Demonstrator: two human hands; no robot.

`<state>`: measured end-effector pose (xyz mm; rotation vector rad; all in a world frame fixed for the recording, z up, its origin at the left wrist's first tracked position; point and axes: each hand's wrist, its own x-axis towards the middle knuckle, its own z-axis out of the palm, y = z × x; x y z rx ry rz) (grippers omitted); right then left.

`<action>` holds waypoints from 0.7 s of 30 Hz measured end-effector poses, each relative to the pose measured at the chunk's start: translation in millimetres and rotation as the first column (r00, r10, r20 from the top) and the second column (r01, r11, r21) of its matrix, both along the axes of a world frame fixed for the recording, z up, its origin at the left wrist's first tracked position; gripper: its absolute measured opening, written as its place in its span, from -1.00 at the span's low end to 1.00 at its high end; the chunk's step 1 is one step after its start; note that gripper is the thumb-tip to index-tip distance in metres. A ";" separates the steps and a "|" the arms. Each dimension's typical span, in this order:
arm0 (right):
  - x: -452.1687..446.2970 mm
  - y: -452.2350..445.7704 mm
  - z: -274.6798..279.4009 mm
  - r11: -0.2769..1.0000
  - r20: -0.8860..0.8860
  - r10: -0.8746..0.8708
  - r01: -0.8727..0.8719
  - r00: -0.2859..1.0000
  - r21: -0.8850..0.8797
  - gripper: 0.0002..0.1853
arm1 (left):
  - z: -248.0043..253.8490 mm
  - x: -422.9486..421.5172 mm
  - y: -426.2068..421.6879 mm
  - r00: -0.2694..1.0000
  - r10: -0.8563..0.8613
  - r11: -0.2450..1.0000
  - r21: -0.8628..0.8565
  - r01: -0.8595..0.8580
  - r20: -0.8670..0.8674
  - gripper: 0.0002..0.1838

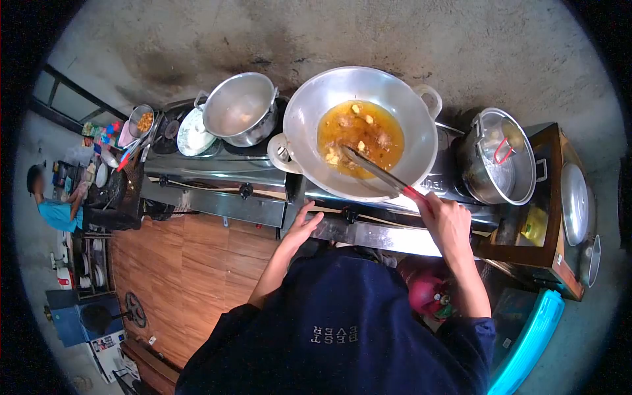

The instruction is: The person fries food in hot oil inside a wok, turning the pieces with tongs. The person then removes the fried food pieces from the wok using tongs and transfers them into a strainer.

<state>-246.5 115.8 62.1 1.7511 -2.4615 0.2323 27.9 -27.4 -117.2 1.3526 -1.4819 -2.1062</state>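
A large metal wok (299,112) sits on the stove, with brown-yellow oil (382,125) and several pale pieces of food (355,108) in its bottom. In my right hand (447,224) is a long metal tool with a red handle, which looks like tongs (375,170). My fingers are wrapped round its handle, and its far end dips into the oil near a clump of pale bits. My left hand (303,227) is held in front of the stove's edge, below the wok's left handle. Its fingers are apart and it holds nothing.
Left of the wok stand a pot (240,108) and a lid (194,133); a strainer with fried bits (142,120) lies farther left. At right is a steel pot (497,158) on the stove, beside a wooden cabinet (553,260). A red gas cylinder (426,289) stands below. Another person (58,210) works far left.
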 end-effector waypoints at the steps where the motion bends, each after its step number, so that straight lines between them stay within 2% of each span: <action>1: -0.3 -0.3 0.3 1.000 0.026 -0.002 0.002 1.000 0.003 -0.71 | 0.4 0.2 -0.3 1.000 0.001 1.000 -0.004 -0.001 -0.004 -0.28; 6: -4.9 0.9 0.5 0.999 0.135 -0.035 0.034 0.990 0.005 -0.70 | 0.0 -1.9 -0.9 1.000 -0.009 1.000 -0.010 0.009 0.004 -0.27; 9: -10.0 2.0 2.8 0.998 0.262 -0.065 0.061 0.963 0.023 -0.68 | -0.4 -2.2 -0.9 1.000 -0.008 1.000 -0.013 0.008 -0.005 -0.25; 12: -7.6 2.1 1.0 0.994 0.223 -0.113 0.110 0.968 0.027 -0.67 | 1.6 -3.3 -0.6 1.000 -0.001 1.000 0.001 0.001 0.009 -0.23; 21: -11.3 4.3 5.2 0.991 0.311 -0.130 0.112 0.942 0.074 -0.64 | -2.8 -1.5 -0.8 1.000 -0.004 1.000 0.002 0.004 -0.017 -0.19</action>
